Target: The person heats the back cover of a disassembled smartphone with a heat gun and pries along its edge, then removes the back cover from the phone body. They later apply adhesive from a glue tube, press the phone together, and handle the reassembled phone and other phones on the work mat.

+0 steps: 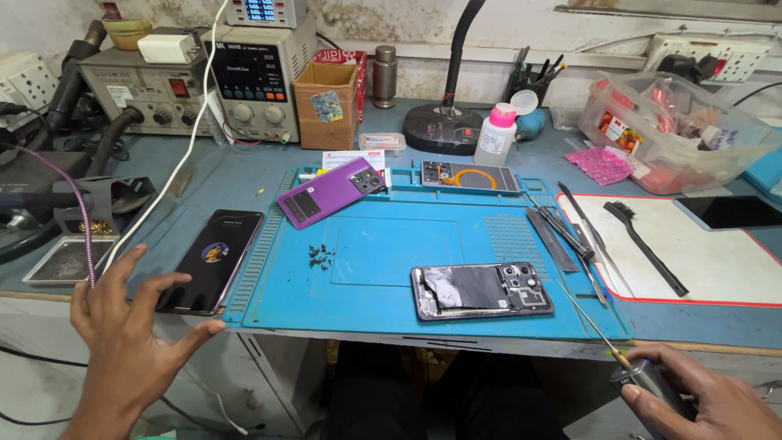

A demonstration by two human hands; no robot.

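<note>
Gripping a slim grey electric screwdriver (648,383) with a long thin bit, the right hand (709,399) sits at five o'clock in the head view. At seven o'clock the left hand (122,334) is spread open, fingertips touching a black smartphone with lit screen (210,259). An opened dark phone without back cover (482,290) lies on the blue silicone work mat (366,244), with a purple phone back panel (332,191) at eleven o'clock from it.
</note>
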